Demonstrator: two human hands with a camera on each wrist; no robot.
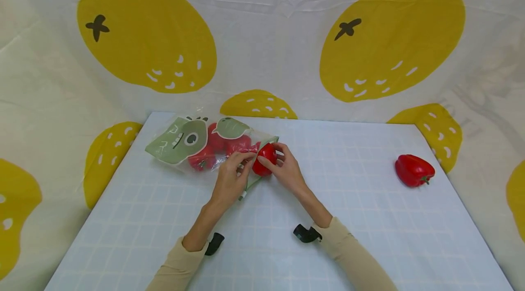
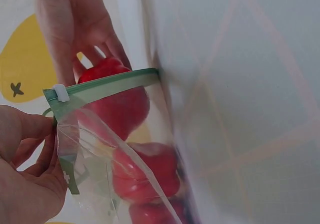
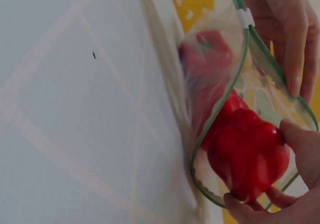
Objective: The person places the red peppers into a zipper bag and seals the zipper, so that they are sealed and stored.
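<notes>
A clear zip bag [image 1: 197,145] with green cartoon prints lies at the back left of the table, with several red peppers [image 1: 217,145] inside. My left hand [image 1: 239,163] pinches the upper rim of the bag's mouth and keeps it lifted; the green zip strip [image 2: 105,86] and its white slider [image 2: 60,92] show beside my left hand's fingers [image 2: 30,164]. My right hand [image 1: 280,163] grips a red pepper [image 1: 264,158] that sits halfway in the bag's mouth [image 3: 225,98]. The pepper [image 3: 247,154] is between my right hand's fingers [image 3: 300,144].
Another red pepper [image 1: 413,170] lies alone at the table's right side. The table [image 1: 328,236] has a pale blue grid cover. A cloth backdrop [image 1: 266,31] with big yellow fruit prints surrounds the table on three sides.
</notes>
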